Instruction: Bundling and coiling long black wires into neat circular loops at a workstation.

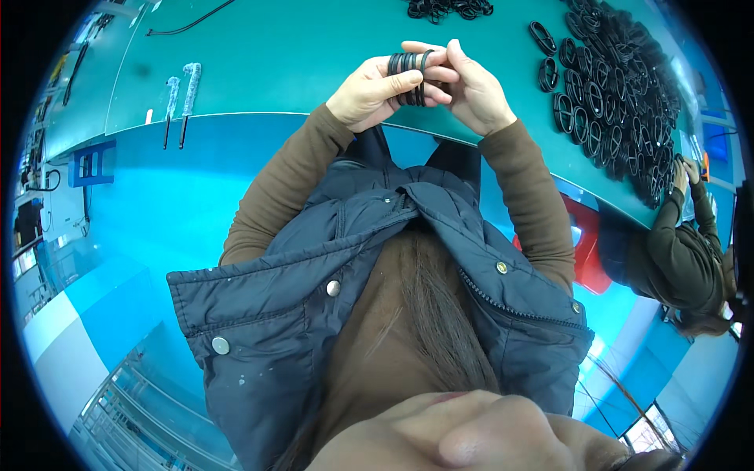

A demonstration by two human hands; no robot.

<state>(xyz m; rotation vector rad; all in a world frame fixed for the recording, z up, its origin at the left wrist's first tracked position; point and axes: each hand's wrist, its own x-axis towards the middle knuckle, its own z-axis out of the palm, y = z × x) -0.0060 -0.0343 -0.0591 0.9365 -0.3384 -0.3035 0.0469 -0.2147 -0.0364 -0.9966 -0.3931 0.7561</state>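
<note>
My own face (479, 432) comes closest, at the lower edge, and beyond it hangs my dark navy padded vest (259, 330) with round metal snaps over a brown top. My brown-sleeved arms reach to the near edge of a smooth green surface (298, 63). There my left hand (365, 94) is clamped on a thin black cable wound in several side-by-side loops (408, 78), my thumb laid across them. I hold my right hand (483, 98) right beside the loops, thumb raised; its other fingers are partly hidden, so I cannot tell whether it grips. To my right spreads a big heap of black oval cable coils (597, 102), with a smaller tangle of black cable (448, 9) at the far side. Two slim items with pale blue wrapped tops (190, 82) lie to my left. Past the heap, a dark-sleeved co-worker (679, 259) has both hands near the surface's edge.
</note>
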